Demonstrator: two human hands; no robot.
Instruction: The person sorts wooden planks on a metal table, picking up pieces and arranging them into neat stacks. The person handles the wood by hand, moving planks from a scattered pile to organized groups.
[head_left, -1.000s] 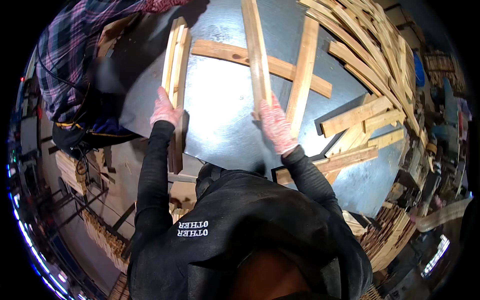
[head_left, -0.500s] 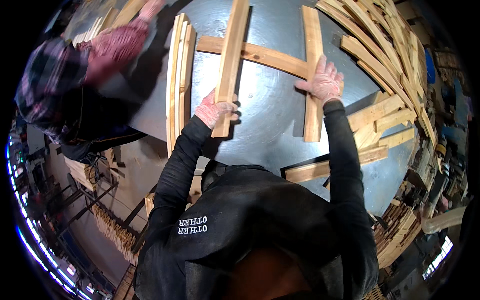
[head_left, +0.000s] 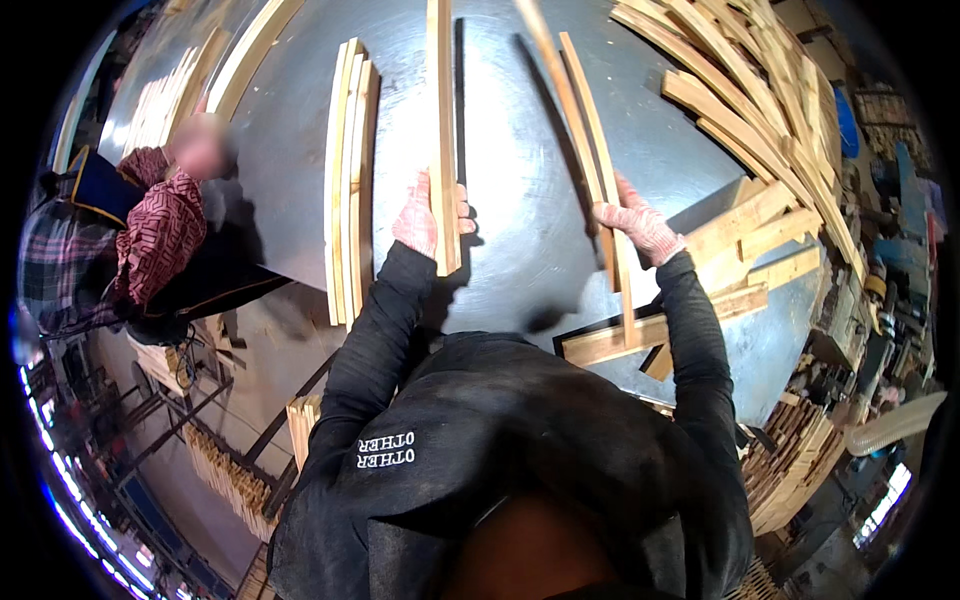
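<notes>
The left hand (head_left: 420, 222), in a pink-and-white glove, was clamped on a long, straight board of pale wood (head_left: 441, 130) running from the top edge of the frame to just above its centre. The right hand (head_left: 645, 226), gloved alike and well apart from the left, right of centre, was closed around a thin, pale wooden strip (head_left: 590, 110) standing on edge. A second, browner wooden strip (head_left: 563, 90) slanted just left of it; whether the right hand gripped that one too could not be told.

Two short lines of white block capitals (head_left: 386, 450), upside down in the frame, stood on the black sweatshirt (head_left: 560, 430) at lower centre.

Beneath the hands spread a shiny grey metal tabletop (head_left: 285, 150). Left of the left hand lay a row of long, pale wooden strips (head_left: 350, 190), side by side. A fanned heap of light-brown wooden slats (head_left: 745, 90) filled the upper right, with crossed short wooden boards (head_left: 745, 222) below. At the left, a co-worker's red patterned sleeve (head_left: 160, 235) reached over the tabletop.
</notes>
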